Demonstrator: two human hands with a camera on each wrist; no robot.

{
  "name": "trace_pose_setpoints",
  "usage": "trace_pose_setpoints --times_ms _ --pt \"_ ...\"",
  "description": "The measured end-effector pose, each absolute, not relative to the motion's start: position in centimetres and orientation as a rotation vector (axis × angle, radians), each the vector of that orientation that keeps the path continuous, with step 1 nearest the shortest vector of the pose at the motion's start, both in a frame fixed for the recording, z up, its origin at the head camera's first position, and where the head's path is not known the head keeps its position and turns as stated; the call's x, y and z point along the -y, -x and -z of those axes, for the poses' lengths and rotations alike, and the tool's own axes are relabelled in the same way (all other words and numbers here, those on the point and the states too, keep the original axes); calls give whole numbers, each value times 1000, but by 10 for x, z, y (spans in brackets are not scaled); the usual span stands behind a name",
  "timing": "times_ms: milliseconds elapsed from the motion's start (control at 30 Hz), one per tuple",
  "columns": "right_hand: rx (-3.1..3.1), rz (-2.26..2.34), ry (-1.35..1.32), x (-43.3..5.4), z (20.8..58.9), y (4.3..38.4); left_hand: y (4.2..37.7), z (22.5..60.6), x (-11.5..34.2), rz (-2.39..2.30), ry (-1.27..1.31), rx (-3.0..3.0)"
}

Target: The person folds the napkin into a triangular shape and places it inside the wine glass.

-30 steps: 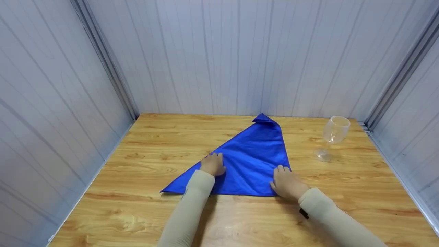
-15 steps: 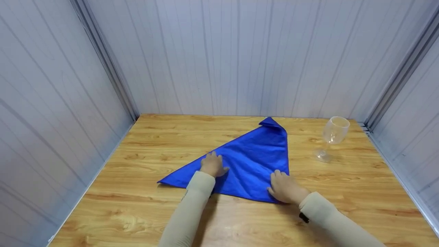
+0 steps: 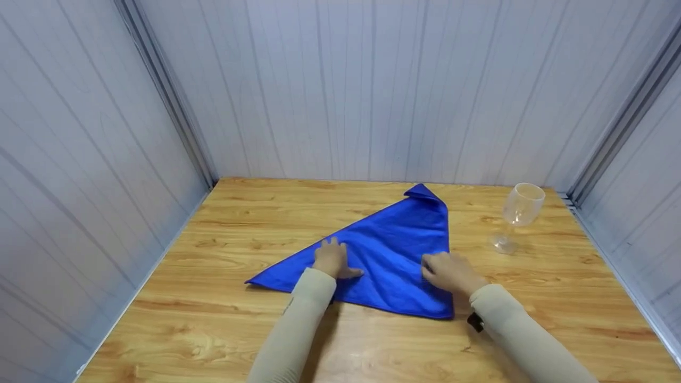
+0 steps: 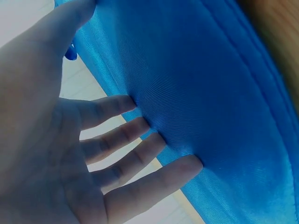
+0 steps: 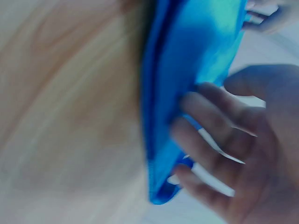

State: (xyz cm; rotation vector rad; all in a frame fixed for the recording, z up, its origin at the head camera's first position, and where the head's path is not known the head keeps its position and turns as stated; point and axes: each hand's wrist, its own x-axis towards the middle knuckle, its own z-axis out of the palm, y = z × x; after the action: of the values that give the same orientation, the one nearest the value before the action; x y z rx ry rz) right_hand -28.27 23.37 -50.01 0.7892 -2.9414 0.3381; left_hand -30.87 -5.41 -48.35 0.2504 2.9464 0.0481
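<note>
A blue cloth (image 3: 393,255), folded into a rough triangle, lies on the wooden table, its far tip turned over. My left hand (image 3: 332,259) rests on its left part, fingers spread and fairly straight. In the left wrist view the fingertips press small dents into the blue fabric (image 4: 187,84), with the thumb held apart. Over the right edge of the cloth is my right hand (image 3: 452,272), its fingers loosely bent. The right wrist view shows these fingers (image 5: 201,140) blurred, close over the cloth's hemmed edge (image 5: 152,130), with no fabric pinched between them and the thumb.
A clear stemmed wine glass (image 3: 524,205) stands upright to the right of the cloth, beyond the right hand. The wooden table (image 3: 213,330) is enclosed by pale panel walls (image 3: 340,96) at the back and both sides.
The cloth's near right corner has come toward me and its far tip has shifted right. My right hand has let go of that corner and moved slightly up; the left thumb has spread out.
</note>
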Motion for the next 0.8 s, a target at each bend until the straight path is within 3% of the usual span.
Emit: trace_pose_setpoints --times_ms 367,800 --pt "2919 -443 -548 -252 514 317 308 484 53 -31 -249 -2942" --pt "3265 -395 -515 -260 504 322 305 483 54 -16 -258 -2965"
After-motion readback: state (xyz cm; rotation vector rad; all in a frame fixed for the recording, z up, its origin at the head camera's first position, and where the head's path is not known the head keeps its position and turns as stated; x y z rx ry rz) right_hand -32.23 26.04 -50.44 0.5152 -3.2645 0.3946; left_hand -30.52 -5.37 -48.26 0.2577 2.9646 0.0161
